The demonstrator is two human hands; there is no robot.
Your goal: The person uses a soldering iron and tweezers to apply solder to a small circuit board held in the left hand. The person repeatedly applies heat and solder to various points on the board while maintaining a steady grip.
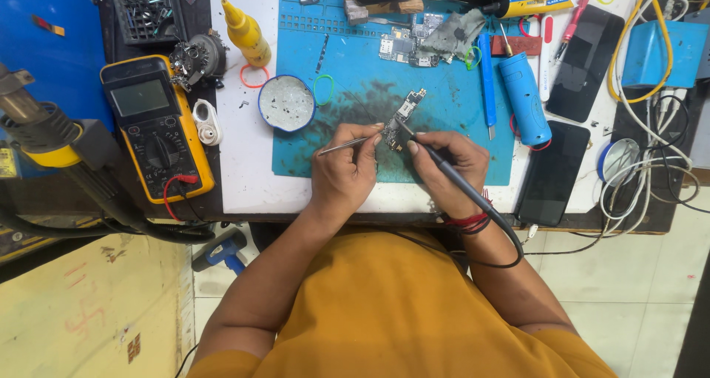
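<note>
Far left: hot-air tool (44, 137) on its stand, partly cut off by the frame edge. Next, yellow multimeter (157, 126) lying flat on the table (244, 178), red lead trailing off its lower corner. Yellow squeeze bottle (248, 32) stands behind it. Round blue-rimmed tin (287, 103) sits at the left edge of the blue work mat (444, 126).

My left hand (344, 172): grip clenched on thin metal tweezers (344, 146), tips pointing toward the small circuit board (403, 119), which lies on the mat's smudged centre, just ahead of both hands.

My right hand (447, 167): grip grasping a dark soldering iron (436, 160), tip at the board; its black cord runs past my wrist. My fingers hide the board's near end, so contact is probably there but unclear.

Right of that: blue cylinder (523, 97), two dark phones (551, 174), tangled cables (658, 178). Items along the top edge are cropped.
</note>
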